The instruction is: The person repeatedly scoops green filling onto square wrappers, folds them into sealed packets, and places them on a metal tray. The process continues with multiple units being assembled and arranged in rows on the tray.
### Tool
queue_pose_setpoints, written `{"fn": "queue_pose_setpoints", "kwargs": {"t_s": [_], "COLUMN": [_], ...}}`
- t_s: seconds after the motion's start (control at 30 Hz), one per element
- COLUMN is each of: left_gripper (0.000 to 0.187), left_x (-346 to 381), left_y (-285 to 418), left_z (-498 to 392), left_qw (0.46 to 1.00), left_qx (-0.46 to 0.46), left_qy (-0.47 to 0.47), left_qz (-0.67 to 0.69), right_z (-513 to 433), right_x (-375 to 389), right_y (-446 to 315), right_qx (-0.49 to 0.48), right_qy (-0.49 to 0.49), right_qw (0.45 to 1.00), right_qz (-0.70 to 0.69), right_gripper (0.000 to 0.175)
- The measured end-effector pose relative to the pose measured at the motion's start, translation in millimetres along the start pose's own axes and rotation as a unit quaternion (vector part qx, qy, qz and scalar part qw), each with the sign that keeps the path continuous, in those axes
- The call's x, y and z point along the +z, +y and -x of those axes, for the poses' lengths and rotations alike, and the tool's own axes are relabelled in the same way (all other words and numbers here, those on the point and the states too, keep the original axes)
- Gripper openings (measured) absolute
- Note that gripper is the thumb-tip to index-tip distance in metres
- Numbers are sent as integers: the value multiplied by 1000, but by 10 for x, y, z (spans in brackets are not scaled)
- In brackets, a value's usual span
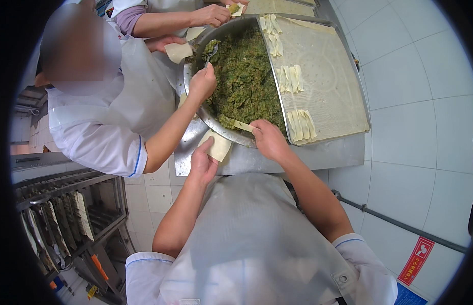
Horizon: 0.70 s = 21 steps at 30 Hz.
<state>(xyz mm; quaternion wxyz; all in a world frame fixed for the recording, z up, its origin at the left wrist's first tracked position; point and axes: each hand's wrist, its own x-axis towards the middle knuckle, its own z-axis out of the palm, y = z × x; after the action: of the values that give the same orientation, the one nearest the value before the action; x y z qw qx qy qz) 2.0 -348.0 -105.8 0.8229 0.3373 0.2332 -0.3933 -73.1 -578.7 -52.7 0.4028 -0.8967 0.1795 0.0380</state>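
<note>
A square dough wrapper rests across the fingers of my left hand, just outside the near rim of a large steel basin. My right hand grips a flat, pale spatula, whose far end is in the chopped green filling. A clump of filling sits at that end, near the basin's wall. To the right, a lined tray overlaps the basin's edge. Folded filled wrappers stand in short rows along the tray's left side.
At the left, a co-worker's hand holds a metal spoon in the basin; their other hand holds a wrapper. Another person's hands work beyond. A metal rack with upright trays stands lower left. A tiled wall borders the right.
</note>
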Motion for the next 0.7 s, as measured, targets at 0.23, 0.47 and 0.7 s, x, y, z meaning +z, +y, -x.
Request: {"fn": "queue_pose_setpoints", "kwargs": {"t_s": [0.23,0.47,0.7], "left_gripper": [50,56,60], "left_x": [177,161,67], "left_y": [49,72,-20], "left_z": [125,142,11], "left_qw": [999,997,997], "left_qx": [16,1,-6], "left_qy": [9,-7,19], "left_qz": [38,76,68], "right_z": [533,771,794], "right_x": [219,457,427], "right_y": [-108,85,103], "right_qx": [-114,-250,-232], "right_qy": [54,7,27], "right_qw": [992,959,970], "right_qz": [-10,131,69], "right_gripper": [37,65,65]}}
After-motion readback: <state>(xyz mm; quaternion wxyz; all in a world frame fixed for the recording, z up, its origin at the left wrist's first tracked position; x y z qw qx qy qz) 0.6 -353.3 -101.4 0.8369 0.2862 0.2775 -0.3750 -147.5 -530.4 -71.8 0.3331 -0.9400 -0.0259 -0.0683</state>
